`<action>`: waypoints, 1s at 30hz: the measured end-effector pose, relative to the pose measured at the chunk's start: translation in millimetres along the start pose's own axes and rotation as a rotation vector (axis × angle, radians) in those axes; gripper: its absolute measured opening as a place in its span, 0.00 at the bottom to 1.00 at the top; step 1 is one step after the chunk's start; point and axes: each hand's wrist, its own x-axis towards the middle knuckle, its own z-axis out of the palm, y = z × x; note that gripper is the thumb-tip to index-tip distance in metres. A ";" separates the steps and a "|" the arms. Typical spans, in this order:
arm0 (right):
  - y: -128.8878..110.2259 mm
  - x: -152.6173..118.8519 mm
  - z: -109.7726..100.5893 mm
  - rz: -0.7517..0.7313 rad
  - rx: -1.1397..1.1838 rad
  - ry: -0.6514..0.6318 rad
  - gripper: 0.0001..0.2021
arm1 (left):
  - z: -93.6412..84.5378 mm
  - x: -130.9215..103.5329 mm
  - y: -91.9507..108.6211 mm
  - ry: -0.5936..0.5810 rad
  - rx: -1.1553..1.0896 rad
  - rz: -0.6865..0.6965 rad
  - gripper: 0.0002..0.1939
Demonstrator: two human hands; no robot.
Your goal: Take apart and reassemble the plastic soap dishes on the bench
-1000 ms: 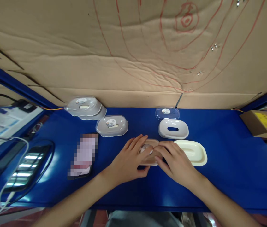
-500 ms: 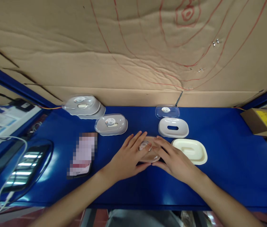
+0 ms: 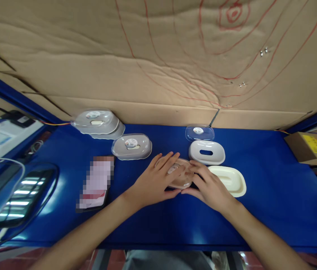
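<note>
An oval brownish-pink soap box point(image 3: 181, 180) with a clear lid and round label lies at the middle of the table. My left hand point(image 3: 158, 180) rests on its left side, fingers spread over the lid and thumb at the front edge. My right hand point(image 3: 210, 187) grips its right side with bent fingers, thumb at the near edge. Just right are a cream tray point(image 3: 238, 182) and a white insert with an oval slot point(image 3: 217, 155). Behind these lies a clear lid point(image 3: 205, 134) with a round label.
A closed grey box point(image 3: 144, 148) and stacked grey boxes point(image 3: 98, 123) sit at the back left. A phone point(image 3: 98, 180) lies left of my hands. Further left are a black device point(image 3: 25, 195) and cables. A cardboard box point(image 3: 301, 150) stands at right.
The view has shifted slightly. The brownish-pink box is turned a little, its right end nearer. My left fingers reach further over the lid, and my right fingers are more bent around the end.
</note>
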 end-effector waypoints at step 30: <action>-2.9 -2.9 -10.1 0.260 0.282 -0.321 0.31 | -4.2 -18.0 -16.6 -0.048 -0.224 -0.045 0.44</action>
